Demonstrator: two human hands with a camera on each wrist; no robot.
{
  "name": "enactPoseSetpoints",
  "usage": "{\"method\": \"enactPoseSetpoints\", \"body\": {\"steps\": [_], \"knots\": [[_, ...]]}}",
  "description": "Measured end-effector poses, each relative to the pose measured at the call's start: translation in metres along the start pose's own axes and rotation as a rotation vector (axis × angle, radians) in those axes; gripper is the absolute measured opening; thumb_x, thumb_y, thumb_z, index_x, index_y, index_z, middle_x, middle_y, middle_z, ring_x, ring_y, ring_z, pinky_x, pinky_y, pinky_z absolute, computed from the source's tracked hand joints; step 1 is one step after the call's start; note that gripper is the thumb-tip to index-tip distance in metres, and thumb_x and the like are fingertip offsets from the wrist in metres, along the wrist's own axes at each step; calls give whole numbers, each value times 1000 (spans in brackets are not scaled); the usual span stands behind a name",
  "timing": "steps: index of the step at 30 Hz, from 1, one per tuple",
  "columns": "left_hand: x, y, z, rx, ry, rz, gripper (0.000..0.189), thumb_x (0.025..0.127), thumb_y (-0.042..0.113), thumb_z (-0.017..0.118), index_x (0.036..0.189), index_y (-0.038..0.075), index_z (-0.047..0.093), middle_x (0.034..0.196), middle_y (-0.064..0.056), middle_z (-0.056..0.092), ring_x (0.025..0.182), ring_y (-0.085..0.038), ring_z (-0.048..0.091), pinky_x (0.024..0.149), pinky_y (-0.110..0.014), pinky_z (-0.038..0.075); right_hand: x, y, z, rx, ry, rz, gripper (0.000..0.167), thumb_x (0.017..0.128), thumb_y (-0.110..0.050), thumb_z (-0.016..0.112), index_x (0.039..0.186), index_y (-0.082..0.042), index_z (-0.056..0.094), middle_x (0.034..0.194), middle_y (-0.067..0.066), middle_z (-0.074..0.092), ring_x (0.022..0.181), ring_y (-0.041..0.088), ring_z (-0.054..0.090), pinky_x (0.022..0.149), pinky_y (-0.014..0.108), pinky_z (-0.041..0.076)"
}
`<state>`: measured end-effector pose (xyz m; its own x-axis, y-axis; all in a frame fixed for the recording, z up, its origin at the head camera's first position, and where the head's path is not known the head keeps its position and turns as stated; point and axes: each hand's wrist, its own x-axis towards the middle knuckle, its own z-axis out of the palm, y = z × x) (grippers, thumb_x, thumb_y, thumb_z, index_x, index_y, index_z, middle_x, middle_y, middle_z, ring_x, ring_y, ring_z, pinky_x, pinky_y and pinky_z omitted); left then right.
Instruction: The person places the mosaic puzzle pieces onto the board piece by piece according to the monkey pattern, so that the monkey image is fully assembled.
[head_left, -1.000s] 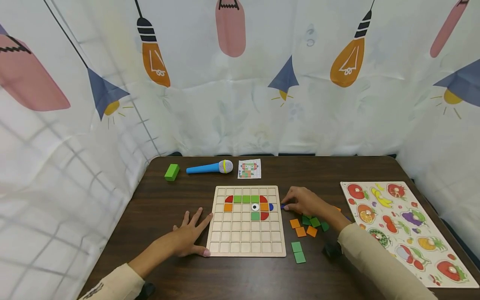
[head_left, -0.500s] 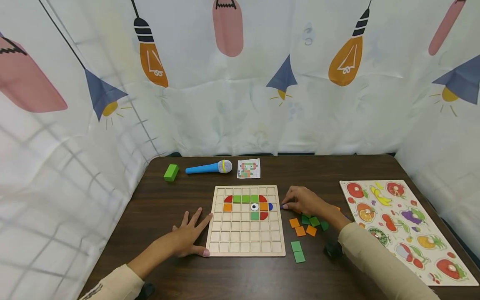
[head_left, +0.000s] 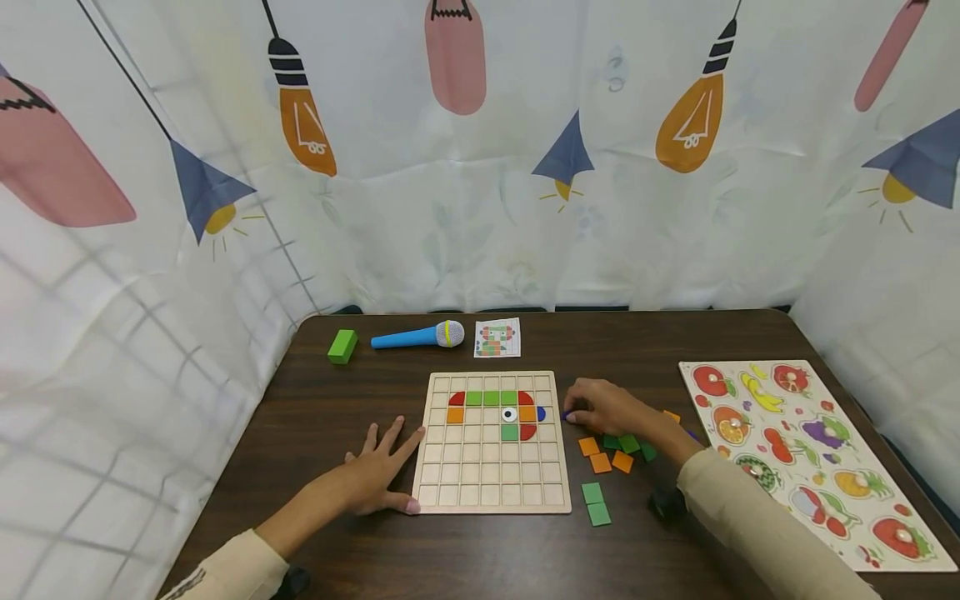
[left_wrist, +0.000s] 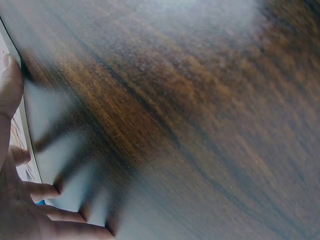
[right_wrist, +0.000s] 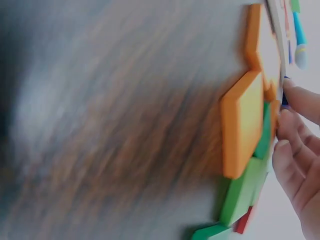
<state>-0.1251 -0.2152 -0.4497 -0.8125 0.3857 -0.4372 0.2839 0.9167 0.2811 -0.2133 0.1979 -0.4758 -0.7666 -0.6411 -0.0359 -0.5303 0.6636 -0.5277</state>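
Observation:
A wooden grid board [head_left: 471, 472] lies flat on the dark table, holding several red, green and orange tiles, a white eye tile [head_left: 510, 414] and a blue half-round tile [head_left: 541, 413]. My left hand [head_left: 375, 477] is spread along the board's left edge, its thumb and index fingertip touching it. Just right of the board, my right hand [head_left: 611, 406] pinches a small blue piece [right_wrist: 285, 98] between thumb and finger. Most of that piece is hidden by the fingertips. Below the right hand lie loose orange tiles [right_wrist: 242, 125] and green tiles [right_wrist: 240, 192].
Two light green tiles [head_left: 596, 504] lie right of the board's lower corner. Behind it are a pattern card [head_left: 497, 337], a blue toy microphone [head_left: 408, 338] and a green block [head_left: 342, 347]. A fruit picture board [head_left: 817, 467] covers the table's right side.
My right hand has shifted slightly toward me and stays beside the board with the blue piece pinched. The left hand and the tiles on the board have not moved.

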Motion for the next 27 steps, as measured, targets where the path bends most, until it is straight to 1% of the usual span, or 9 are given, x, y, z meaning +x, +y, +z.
{"method": "enactPoseSetpoints", "body": {"steps": [4, 9, 12, 16, 19, 24, 27], "knots": [[0, 0, 0, -1, 6, 4, 110, 79, 62, 73, 162, 18, 16, 166, -27, 5, 144, -66, 7, 93, -84, 30, 1, -5, -1, 49, -10, 3, 4, 97, -22, 68, 99, -18, 68, 98, -7, 67, 84, 8, 56, 79, 30, 51], [0, 0, 0, -7, 0, -2, 110, 79, 62, 73, 162, 19, 16, 166, -27, 5, 144, -66, 7, 94, -84, 29, 6, -14, -4, 117, 1, 17, 5, 98, -19, 67, 101, -16, 69, 96, -6, 69, 79, 8, 57, 71, 25, 51], [1, 0, 0, -7, -7, -9, 110, 79, 62, 73, 162, 20, 15, 166, -26, 5, 144, -65, 6, 95, -84, 29, 12, -22, -5, 185, -9, 29, 8, 98, -17, 67, 104, -13, 69, 94, -3, 69, 70, 9, 57, 64, 24, 52], [1, -1, 0, -7, -8, -12, 110, 79, 63, 72, 162, 21, 15, 166, -26, 5, 145, -65, 7, 94, -84, 30, 27, -33, -2, 231, -21, -4, 13, 99, -18, 66, 108, -10, 69, 94, -1, 67, 61, 9, 55, 57, 24, 51], [0, -1, 0, -8, -5, -8, 110, 79, 62, 73, 162, 20, 15, 166, -26, 4, 144, -65, 7, 93, -84, 31, 40, -43, 3, 226, -11, -53, 13, 99, -19, 66, 109, -10, 68, 96, -1, 67, 64, 9, 55, 58, 23, 50], [-1, -1, 1, -5, -3, -3, 109, 79, 62, 73, 162, 20, 16, 166, -26, 4, 144, -65, 8, 93, -84, 31, 66, -62, 13, 254, -20, -99, 7, 99, -15, 66, 105, -14, 69, 98, -2, 68, 65, 10, 56, 59, 22, 47], [-1, -2, 2, -4, 1, 0, 109, 79, 61, 73, 162, 20, 16, 166, -26, 4, 144, -65, 7, 93, -84, 31, 82, -71, 21, 247, -16, -132, 8, 98, -14, 66, 105, -13, 71, 99, -2, 69, 65, 9, 54, 60, 21, 46]]}}
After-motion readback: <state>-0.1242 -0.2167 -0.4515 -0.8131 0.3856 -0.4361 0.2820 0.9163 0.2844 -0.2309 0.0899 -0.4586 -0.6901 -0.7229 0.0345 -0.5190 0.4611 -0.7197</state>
